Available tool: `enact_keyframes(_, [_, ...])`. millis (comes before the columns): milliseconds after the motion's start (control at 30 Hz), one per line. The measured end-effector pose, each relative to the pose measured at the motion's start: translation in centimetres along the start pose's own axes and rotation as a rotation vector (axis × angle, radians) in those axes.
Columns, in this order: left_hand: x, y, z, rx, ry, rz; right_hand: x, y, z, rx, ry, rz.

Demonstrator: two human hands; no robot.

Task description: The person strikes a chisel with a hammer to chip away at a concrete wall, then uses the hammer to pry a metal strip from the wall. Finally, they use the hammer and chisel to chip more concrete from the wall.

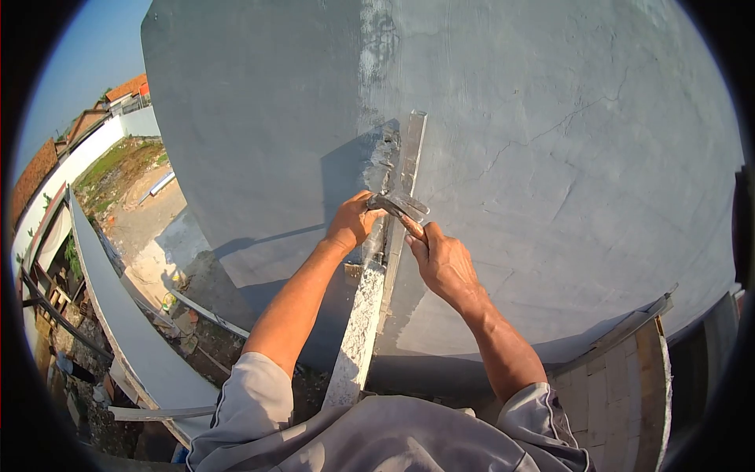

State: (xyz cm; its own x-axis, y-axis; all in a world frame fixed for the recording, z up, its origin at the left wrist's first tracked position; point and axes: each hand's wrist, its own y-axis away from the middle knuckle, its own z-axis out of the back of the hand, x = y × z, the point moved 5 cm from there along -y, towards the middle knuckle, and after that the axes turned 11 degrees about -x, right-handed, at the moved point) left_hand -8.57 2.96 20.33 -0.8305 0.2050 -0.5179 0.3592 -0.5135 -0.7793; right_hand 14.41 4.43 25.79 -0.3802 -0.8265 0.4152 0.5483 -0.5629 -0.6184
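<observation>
My right hand [448, 267] is wrapped round the wooden handle of a hammer [399, 206], whose dark metal head lies across a light metal strip [413, 149]. Close by on the left, my left hand [352, 222] is closed, with its fingertips at the end of the hammer head. Whatever those fingers may hold is hidden. The strip stands nearly upright against the grey plastered wall [535, 173], beside a rough band of mortar [379, 153]. Below my hands, a white, speckled beam [360, 322] runs down towards my body.
A long pale panel [126, 307] slopes down on the left, above ground strewn with debris [71, 346]. At the lower right stands a panel with a wooden edge [613, 385]. A white boundary wall [94, 149] and tiled roofs [35, 177] lie beyond on the left.
</observation>
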Motion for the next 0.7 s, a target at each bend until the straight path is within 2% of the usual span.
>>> enact_keyframes(67, [0.0,0.8,0.1,-0.040,0.073,0.030,1.2,0.5,1.5,-0.082,-0.148,0.002])
enact_keyframes(100, [-1.1,0.7,0.6,-0.012,0.057,0.109,1.8,0.4,1.9,-0.198,-0.182,0.134])
enact_keyframes(167, [-1.5,0.4,0.8,0.020,0.001,0.136,2.1,1.2,2.3,-0.432,-0.244,0.377])
enact_keyframes(267, [0.1,1.0,-0.1,0.045,-0.018,0.151,-1.0,-0.3,-1.4,0.020,0.039,0.053])
enact_keyframes(300, [1.3,1.7,-0.6,0.039,-0.042,0.152,-1.3,-0.4,-1.4,0.064,-0.022,-0.008])
enact_keyframes(367, [2.2,1.1,-1.0,0.022,-0.085,0.204,-0.3,-0.8,0.0,0.009,-0.053,-0.038])
enact_keyframes(400, [1.6,1.3,-0.8,0.005,-0.015,0.162,0.0,-0.1,0.1,0.002,-0.075,-0.069])
enact_keyframes(467, [0.5,1.3,-0.2,-0.028,0.119,0.078,1.2,0.3,0.9,-0.239,-0.194,0.117])
enact_keyframes(500, [0.1,1.2,-0.1,0.006,0.089,0.092,1.6,0.7,1.4,-0.363,-0.253,0.206])
enact_keyframes(600, [1.0,1.5,-0.6,-0.019,0.004,0.066,-1.0,0.5,-1.4,-0.098,-0.007,0.104])
enact_keyframes(633, [1.0,1.2,-0.7,-0.098,0.076,-0.007,-1.8,0.4,-2.6,0.045,0.107,0.013])
enact_keyframes(700, [1.3,1.1,-0.6,-0.032,0.032,0.066,-2.3,1.1,-2.0,0.031,0.036,-0.073])
